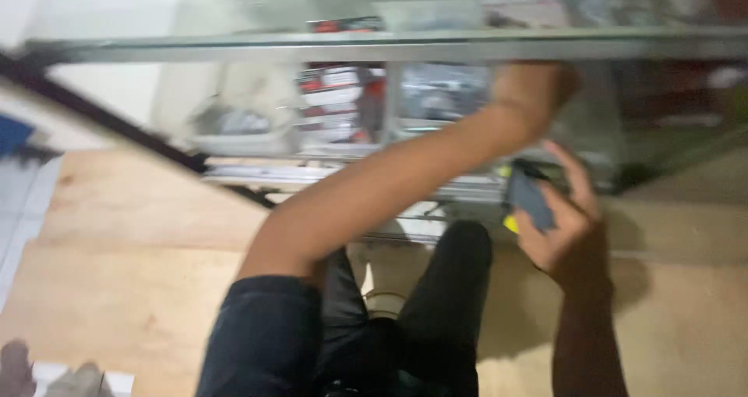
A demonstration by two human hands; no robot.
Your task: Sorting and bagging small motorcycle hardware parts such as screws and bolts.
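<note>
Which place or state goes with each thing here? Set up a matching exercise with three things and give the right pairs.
Things:
1. left hand
2. right hand
3. dark flat object

Places or states:
A. gripped in a hand
B. reaching into the glass cabinet
C. holding something below the cabinet shelf

Pairs: 1-B, 2-C, 3-A

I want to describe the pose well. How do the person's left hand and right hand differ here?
The left hand reaches up, across to the glass cabinet's shelf edge; the right hand stays lower, in front of the cabinet. The left hand holds nothing that shows, its fingers hidden by blur; the right hand holds a dark flat device. Both arms are bare to the elbow.
</note>
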